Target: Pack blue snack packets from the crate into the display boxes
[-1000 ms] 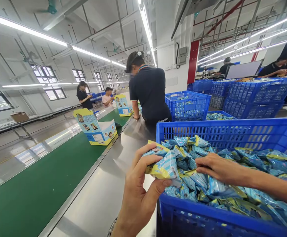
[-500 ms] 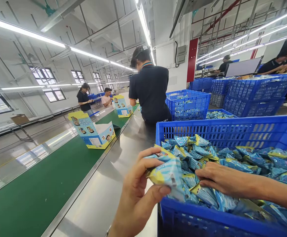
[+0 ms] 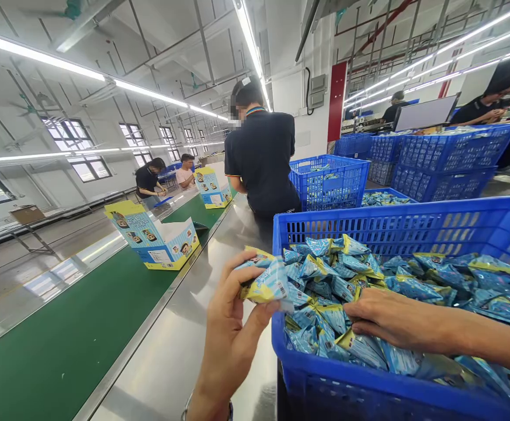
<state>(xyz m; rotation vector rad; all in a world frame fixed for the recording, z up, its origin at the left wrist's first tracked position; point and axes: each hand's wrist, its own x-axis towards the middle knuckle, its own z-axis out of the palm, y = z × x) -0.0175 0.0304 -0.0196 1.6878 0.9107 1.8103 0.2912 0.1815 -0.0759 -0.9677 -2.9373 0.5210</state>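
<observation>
A small stack of packets [image 3: 266,283] is pinched between thumb and fingers of the left hand [image 3: 228,333], held just left of the near blue crate [image 3: 368,392], above the steel counter [image 3: 184,345], presumably so more can be added. The right hand [image 3: 386,318] is laid on the heaped sachets [image 3: 412,286] inside the crate, fingers curled around one. An open display box [image 3: 158,234] stands on the green conveyor [image 3: 62,345] at far left.

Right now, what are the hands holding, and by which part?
The left hand pinches a small stack of blue-and-yellow foil packets by its lower edge. The right hand rests on packets in the blue plastic crate; its grip is hidden.
</observation>
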